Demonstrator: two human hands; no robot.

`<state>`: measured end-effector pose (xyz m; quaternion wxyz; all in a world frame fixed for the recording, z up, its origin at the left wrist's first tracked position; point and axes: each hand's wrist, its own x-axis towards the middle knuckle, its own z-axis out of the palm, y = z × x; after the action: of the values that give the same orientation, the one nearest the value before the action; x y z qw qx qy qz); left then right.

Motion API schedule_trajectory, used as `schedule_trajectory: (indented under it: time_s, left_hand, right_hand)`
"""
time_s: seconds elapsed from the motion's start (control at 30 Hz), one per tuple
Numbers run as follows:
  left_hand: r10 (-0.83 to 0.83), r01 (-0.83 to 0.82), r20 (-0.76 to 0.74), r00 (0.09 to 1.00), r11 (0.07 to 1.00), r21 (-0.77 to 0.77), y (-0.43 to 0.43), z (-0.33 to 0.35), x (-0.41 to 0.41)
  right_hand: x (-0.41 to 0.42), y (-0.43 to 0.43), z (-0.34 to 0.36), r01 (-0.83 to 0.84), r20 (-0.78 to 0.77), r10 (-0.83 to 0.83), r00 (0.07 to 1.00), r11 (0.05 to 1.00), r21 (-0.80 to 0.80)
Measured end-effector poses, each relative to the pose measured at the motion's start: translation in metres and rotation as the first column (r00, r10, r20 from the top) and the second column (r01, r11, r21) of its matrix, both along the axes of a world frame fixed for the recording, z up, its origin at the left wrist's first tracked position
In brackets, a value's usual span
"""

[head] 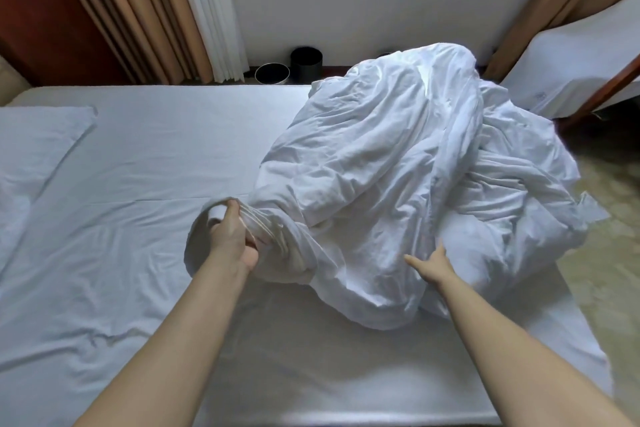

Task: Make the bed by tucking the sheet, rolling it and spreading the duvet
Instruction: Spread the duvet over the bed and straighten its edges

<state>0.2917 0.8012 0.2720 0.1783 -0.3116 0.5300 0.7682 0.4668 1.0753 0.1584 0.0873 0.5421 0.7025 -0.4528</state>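
Observation:
A white duvet (391, 156) lies crumpled in a heap on the right half of the bed, spilling over the right edge. The white sheet (131, 184) covers the mattress, flat with some creases. My left hand (232, 239) grips a bunched corner of the duvet near the bed's middle, fingers curled round the gathered cloth. My right hand (431, 265) reaches into the duvet's near fold, thumb out; its fingers are hidden under the cloth.
A white pillow (38, 139) lies at the left end of the bed. Two round bins (294, 68) stand on the floor by the far wall, beside tan curtains (138, 10). A second bed (585, 55) stands at the right, with patterned floor (602, 253) between.

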Motion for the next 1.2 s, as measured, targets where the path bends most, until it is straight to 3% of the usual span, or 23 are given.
schedule_trajectory:
  time_s: [0.13, 0.27, 0.4, 0.67, 0.8, 1.03, 1.2]
  left_hand:
    - [-0.009, 0.009, -0.002, 1.000, 0.999, -0.032, 0.012, -0.004, -0.005]
    - [0.018, -0.017, 0.010, 1.000, 0.998, -0.065, 0.017, -0.005, -0.016]
    - [0.006, -0.005, 0.018, 1.000, 0.997, -0.075, 0.017, -0.007, -0.027]
    - [0.001, -0.001, -0.001, 1.000, 1.000, -0.021, -0.006, -0.011, -0.055]
    - [0.015, -0.015, -0.012, 1.000, 1.000, -0.003, -0.035, -0.012, -0.080]
    - [0.095, -0.096, -0.086, 0.992, 0.995, -0.004, -0.072, -0.001, -0.143]
    - [0.181, -0.184, -0.083, 0.980, 0.982, -0.032, -0.103, 0.018, -0.210]
  right_hand:
    - [-0.012, 0.003, -0.018, 0.176, -0.076, -0.186, 0.980, 0.976, -0.127]
    - [-0.025, 0.014, -0.036, 0.272, -0.099, -0.288, 0.952, 0.951, -0.146]
    - [-0.043, 0.022, -0.044, 0.388, -0.163, -0.445, 0.880, 0.874, -0.293]
    - [-0.079, 0.016, -0.034, 0.228, -0.102, -0.258, 0.961, 0.943, -0.243]
    - [-0.118, 0.008, 0.003, 0.149, -0.246, -0.215, 0.945, 0.954, -0.261]
    - [-0.227, -0.023, 0.085, 0.066, -0.488, -0.245, 0.838, 0.932, -0.356]
    - [-0.313, -0.062, 0.146, -0.017, -0.592, -0.164, 0.789, 0.957, -0.289]
